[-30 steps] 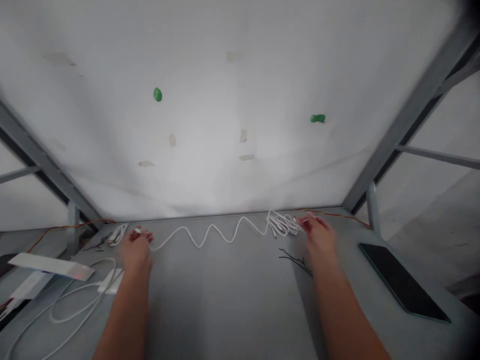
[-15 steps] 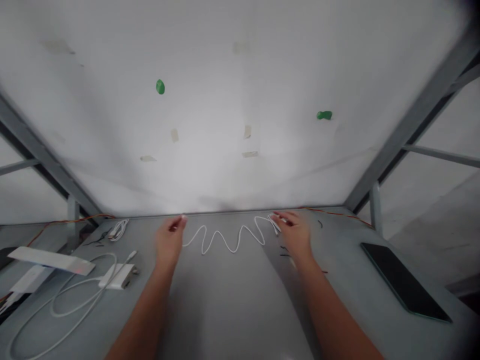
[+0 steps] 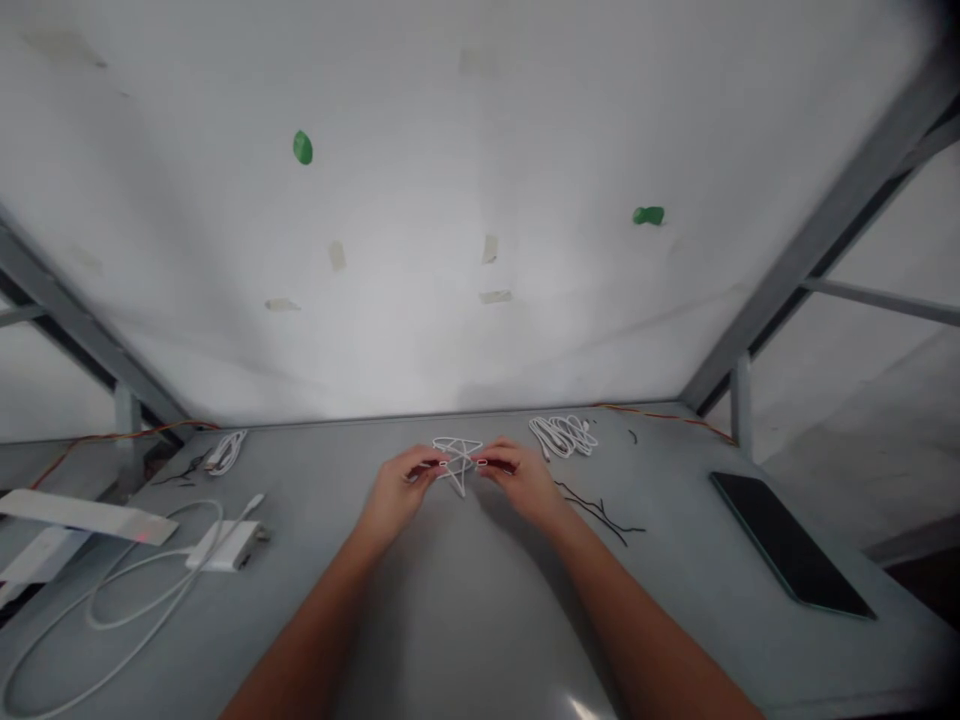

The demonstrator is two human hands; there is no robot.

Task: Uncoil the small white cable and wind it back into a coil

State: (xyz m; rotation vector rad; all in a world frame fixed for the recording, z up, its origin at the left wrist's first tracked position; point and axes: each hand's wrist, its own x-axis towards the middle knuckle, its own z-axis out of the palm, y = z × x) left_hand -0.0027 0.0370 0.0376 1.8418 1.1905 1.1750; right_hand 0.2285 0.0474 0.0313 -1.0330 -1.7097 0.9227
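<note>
A thin white cable [image 3: 456,458] is folded into a small bunch of loops above the middle of the grey table [image 3: 465,610]. My left hand [image 3: 397,485] pinches its left side with closed fingers. My right hand [image 3: 519,478] pinches its right side, fingers closed too. The two hands are almost touching, with the bunched cable between them.
Another coiled white cable [image 3: 564,435] lies just right of my hands, with black twist ties [image 3: 600,512] in front of it. A dark tablet [image 3: 787,545] rests at the right. At the left are a white adapter [image 3: 223,547] with its long cable, a small coiled cable [image 3: 225,450] and white boxes [image 3: 82,515].
My hands have come together from far apart, gathering the stretched wavy cable into a small folded bunch at the table's middle. The view has shifted slightly.
</note>
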